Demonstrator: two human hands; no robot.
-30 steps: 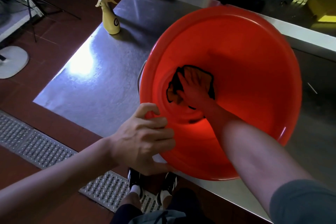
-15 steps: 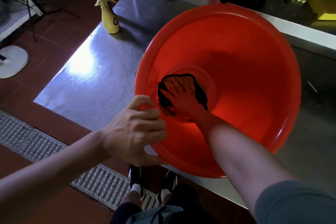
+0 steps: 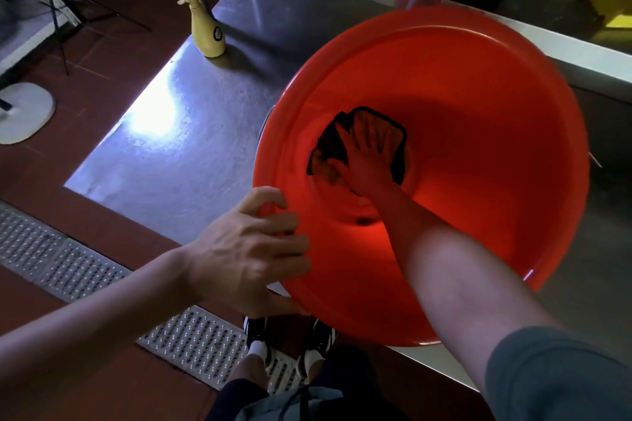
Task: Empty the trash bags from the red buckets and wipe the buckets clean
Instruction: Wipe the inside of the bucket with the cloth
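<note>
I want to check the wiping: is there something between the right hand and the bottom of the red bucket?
Only the cloth: the right hand presses it flat against the red bucket bottom. Nothing else is visible there.

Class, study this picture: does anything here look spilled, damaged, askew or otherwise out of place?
Nothing stands out. The red bucket sits on the steel table, steadied at its rim by the left hand, while the right hand presses a cloth flat inside. The yellow spray bottle stands upright. No spill or damage shows.
</note>
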